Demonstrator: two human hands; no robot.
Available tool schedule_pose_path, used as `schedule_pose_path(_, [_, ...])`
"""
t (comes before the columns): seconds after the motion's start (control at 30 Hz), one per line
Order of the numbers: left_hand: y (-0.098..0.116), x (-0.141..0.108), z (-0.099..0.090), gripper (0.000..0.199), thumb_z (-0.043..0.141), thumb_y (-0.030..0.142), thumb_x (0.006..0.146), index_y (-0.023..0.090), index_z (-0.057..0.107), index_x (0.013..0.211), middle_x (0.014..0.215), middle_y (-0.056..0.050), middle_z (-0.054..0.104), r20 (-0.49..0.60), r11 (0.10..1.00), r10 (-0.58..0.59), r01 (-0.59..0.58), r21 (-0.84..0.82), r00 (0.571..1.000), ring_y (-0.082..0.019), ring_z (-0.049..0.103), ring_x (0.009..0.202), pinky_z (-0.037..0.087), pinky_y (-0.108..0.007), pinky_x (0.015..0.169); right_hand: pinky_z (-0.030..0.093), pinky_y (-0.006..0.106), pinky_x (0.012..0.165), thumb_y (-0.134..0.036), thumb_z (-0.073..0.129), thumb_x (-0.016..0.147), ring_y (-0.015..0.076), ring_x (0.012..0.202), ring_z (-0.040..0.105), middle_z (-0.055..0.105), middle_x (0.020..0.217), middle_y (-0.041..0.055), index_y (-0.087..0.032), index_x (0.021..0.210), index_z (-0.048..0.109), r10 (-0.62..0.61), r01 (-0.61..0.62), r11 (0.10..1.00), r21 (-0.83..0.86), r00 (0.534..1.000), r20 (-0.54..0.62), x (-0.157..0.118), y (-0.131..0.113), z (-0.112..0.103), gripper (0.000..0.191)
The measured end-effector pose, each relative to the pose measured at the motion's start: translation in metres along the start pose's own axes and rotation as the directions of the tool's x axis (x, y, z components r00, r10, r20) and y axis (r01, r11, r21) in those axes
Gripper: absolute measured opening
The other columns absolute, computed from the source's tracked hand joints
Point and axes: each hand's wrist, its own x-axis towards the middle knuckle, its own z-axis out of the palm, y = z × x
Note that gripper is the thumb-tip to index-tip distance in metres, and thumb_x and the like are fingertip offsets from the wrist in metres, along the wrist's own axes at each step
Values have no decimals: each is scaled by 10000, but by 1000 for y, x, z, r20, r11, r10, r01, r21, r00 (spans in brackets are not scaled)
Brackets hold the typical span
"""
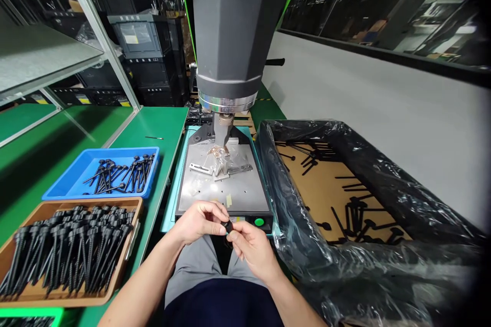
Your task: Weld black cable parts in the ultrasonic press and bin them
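Observation:
Between the fingertips of both hands is a small black part (228,226), mostly hidden by the fingers. My left hand (201,222) is closed on it with thumb and index finger from the left. From the right, my right hand (249,245) pinches the same part. Both hands are just in front of the metal base plate (207,191) of a bench press, above my lap. On that plate, a metal fixture (220,166) with clear film about it stands under the press's tool tip (222,130).
On the green bench at left are a blue tray (69,176) and a brown tray (42,209), both with black ribbed stems with round heads. A film-lined box (303,184) at right holds similar parts. A green button (259,222) is on the press's front; its grey head (230,25) hangs above.

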Motion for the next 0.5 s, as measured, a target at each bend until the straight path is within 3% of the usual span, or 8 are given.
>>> schedule_pose_path(0.17, [-8, 1, -1, 206, 880, 199, 587, 206, 775, 764, 887, -38, 636, 11, 996, 49, -49, 70, 999, -130, 576, 743, 461, -260, 655, 327, 201, 386, -560, 649, 807, 80, 405, 400, 480, 495, -54, -180, 795, 621, -5, 5, 998, 59, 1000, 8, 1, 7, -1, 382])
schedule_pose_path(0.27, [-18, -1, 3, 180, 829, 234, 677, 233, 779, 850, 965, -61, 654, -8, 974, 156, -152, 170, 988, -166, 611, 819, 495, -293, 708, 341, 201, 390, -517, 649, 837, 78, 412, 416, 507, 524, -43, -181, 801, 615, -45, 47, 988, 149, 999, -21, 3, 12, 0, 339])
schedule_pose_path(0.37, [-31, -3, 10, 208, 729, 268, 796, 256, 758, 1002, 1073, -88, 672, -51, 887, 321, -281, 366, 946, -219, 629, 984, 506, -364, 858, 348, 198, 409, -452, 648, 868, 70, 431, 428, 521, 576, -40, -181, 847, 613, -88, 102, 966, 237, 994, -70, 6, 16, 2, 274])
schedule_pose_path(0.5, [-49, -2, 17, 243, 643, 273, 867, 266, 720, 1098, 1104, -92, 694, -108, 762, 451, -319, 563, 886, -226, 630, 1033, 495, -391, 928, 368, 205, 432, -416, 664, 869, 71, 484, 440, 550, 725, -23, -212, 1082, 599, -71, 94, 916, 391, 995, -72, 10, 20, 4, 302])
